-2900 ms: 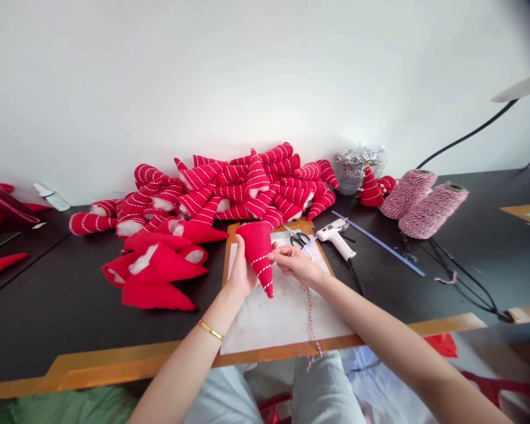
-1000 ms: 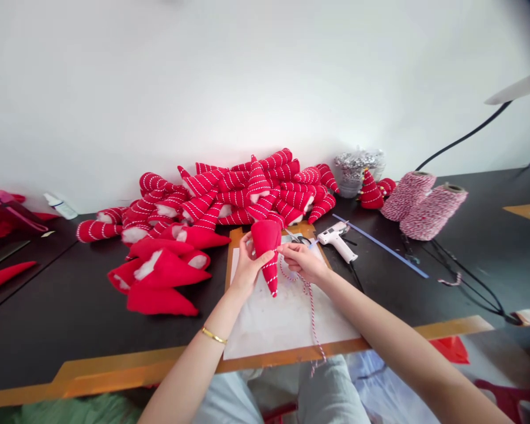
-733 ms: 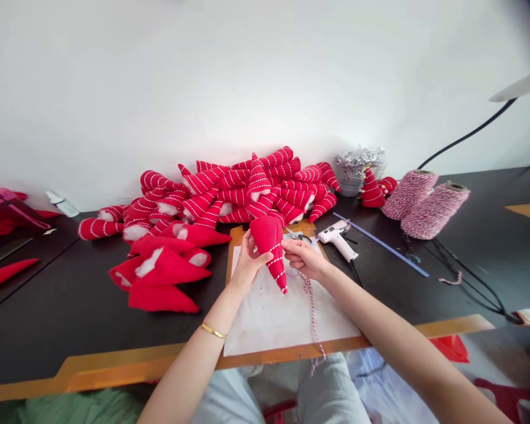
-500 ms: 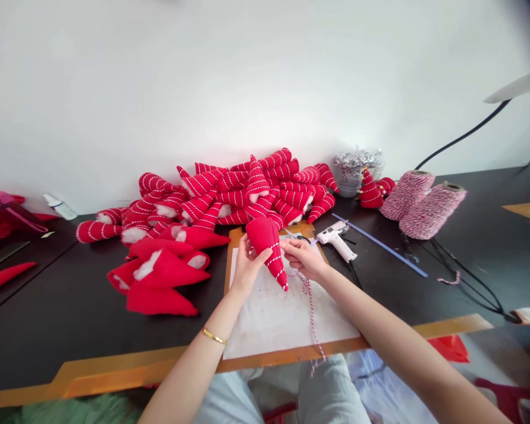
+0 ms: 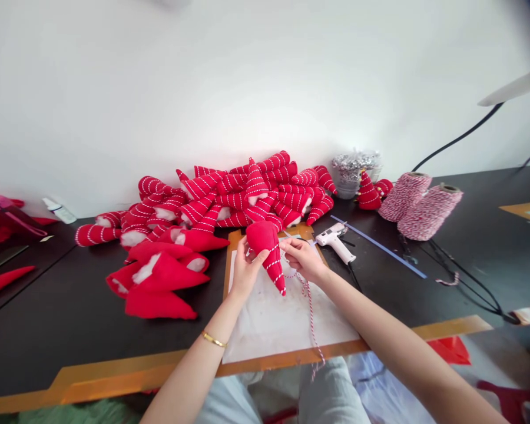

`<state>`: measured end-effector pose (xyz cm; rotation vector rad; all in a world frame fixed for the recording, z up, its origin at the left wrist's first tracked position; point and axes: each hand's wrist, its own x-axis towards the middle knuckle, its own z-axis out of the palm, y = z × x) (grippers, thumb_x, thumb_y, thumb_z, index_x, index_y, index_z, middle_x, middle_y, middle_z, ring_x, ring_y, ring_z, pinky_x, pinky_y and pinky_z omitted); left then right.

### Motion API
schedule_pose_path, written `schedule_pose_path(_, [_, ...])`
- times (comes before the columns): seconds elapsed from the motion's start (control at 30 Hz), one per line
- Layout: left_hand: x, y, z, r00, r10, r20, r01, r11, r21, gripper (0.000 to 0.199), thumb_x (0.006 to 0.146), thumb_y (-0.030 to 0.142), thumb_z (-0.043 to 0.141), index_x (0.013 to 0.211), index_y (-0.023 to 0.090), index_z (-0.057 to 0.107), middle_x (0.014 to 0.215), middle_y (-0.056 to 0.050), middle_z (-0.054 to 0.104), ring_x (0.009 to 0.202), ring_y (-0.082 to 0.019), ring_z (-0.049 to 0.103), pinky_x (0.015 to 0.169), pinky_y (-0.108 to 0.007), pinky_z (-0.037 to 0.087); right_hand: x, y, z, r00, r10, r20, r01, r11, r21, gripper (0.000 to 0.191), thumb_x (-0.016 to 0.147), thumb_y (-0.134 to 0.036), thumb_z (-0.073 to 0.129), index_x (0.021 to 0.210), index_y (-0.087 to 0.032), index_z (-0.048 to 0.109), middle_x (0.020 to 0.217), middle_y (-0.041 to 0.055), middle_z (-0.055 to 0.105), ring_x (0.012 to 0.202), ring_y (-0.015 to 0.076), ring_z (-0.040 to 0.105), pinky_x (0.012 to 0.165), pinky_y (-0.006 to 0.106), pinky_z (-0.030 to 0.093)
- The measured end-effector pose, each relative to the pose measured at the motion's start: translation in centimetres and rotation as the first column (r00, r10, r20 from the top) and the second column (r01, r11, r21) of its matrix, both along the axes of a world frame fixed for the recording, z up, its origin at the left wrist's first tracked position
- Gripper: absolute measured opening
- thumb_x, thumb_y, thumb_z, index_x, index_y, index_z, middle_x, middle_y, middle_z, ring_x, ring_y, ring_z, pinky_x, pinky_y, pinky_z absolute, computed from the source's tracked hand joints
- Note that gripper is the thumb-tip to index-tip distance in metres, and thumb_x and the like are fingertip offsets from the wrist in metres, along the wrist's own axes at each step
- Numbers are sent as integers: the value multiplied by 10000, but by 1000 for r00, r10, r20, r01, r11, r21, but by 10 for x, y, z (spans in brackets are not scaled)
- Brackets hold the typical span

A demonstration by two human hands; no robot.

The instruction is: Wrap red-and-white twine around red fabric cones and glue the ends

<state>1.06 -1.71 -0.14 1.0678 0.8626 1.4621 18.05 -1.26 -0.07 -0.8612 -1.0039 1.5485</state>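
Note:
A stuffed red cone (image 5: pixel 265 238) points downward over the white sheet (image 5: pixel 265 330), with red-and-white twine wound around its lower part. My left hand (image 5: pixel 247 268) is closed around the cone's left side, its thumb across the front. At the cone's right edge, my right hand (image 5: pixel 304 258) pinches the twine between thumb and fingers. A loose length of twine (image 5: pixel 311 312) hangs below my right hand, across the sheet and over the table's front edge.
Striped cones (image 5: pixel 229 191) lie heaped against the wall; plain red cones (image 5: pixel 163 303) are at left. To the right are a glue gun (image 5: pixel 337 240), a blue strip (image 5: pixel 380 246), twine spools (image 5: pixel 430 215) and a tinsel-filled tub (image 5: pixel 348 182).
The cone's tip has shifted slightly down and left. Both hands keep their hold, and the camera view has moved very slightly.

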Motion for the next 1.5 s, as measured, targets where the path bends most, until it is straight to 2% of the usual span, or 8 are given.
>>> schedule_pose_path(0.17, [1,2,-4,997,-17,72,20,999,-43,626,676,308,887,1211,247,567,1311,-85,638,1086,-224,663,893,-307,518,3,2,-2,992,108,-69,-113,992,-64,512,595,-548,893,747,-198,552,525,-139,208,451,36,98,425,214,31])
schedule_pose_path(0.6, [3,-3,-2,979,-69,190,90,990,-105,666,630,291,918,1173,279,532,1248,-36,658,1015,-179,675,848,-289,522,3,2,-7,993,110,-43,-114,985,-126,533,569,-548,910,738,-191,552,534,-145,197,456,33,96,408,207,37])
schedule_pose_path(0.7, [2,0,-5,981,-68,182,97,983,-155,632,629,315,918,1123,259,527,1142,-18,682,929,-160,680,820,-290,519,3,4,-7,997,72,16,-71,995,-73,499,585,-561,888,736,-186,595,514,-139,212,447,38,114,417,220,59])
schedule_pose_path(0.8, [2,2,-6,984,-35,177,64,985,-161,573,663,324,902,1107,244,549,1214,-29,652,974,-151,663,827,-273,520,4,4,-4,991,-37,129,36,999,15,452,635,-585,834,738,-192,636,495,-113,274,442,58,163,428,238,111])
schedule_pose_path(0.9, [2,2,-5,978,-36,206,74,981,-180,605,692,358,889,1174,260,536,1306,-50,610,1023,-170,658,836,-291,535,1,-1,-1,905,-233,356,137,952,275,343,727,-521,786,736,-192,689,532,-47,439,494,99,316,475,256,232])
schedule_pose_path(1.03, [2,-1,-5,978,-51,204,102,963,-249,759,677,331,906,1291,289,462,1187,-57,676,1003,-212,679,825,-308,540,-8,-14,0,807,-232,543,-59,883,465,237,826,-419,726,730,-203,709,592,-15,547,562,125,413,563,270,315])
schedule_pose_path(1.23, [4,-3,-3,979,-10,204,75,947,-312,808,668,282,909,1346,269,469,1105,-38,711,986,-213,683,859,-313,530,-10,-14,0,907,-8,421,-150,929,339,356,815,-522,739,709,-189,673,681,6,601,604,124,459,572,264,348])
schedule_pose_path(1.5, [1,-6,6,927,-128,353,245,918,-310,436,716,429,847,1027,170,687,853,-58,751,834,-255,714,790,-356,565,-4,-9,4,965,79,251,-113,986,125,459,733,-606,786,708,-183,613,540,-78,375,452,59,255,437,243,149])
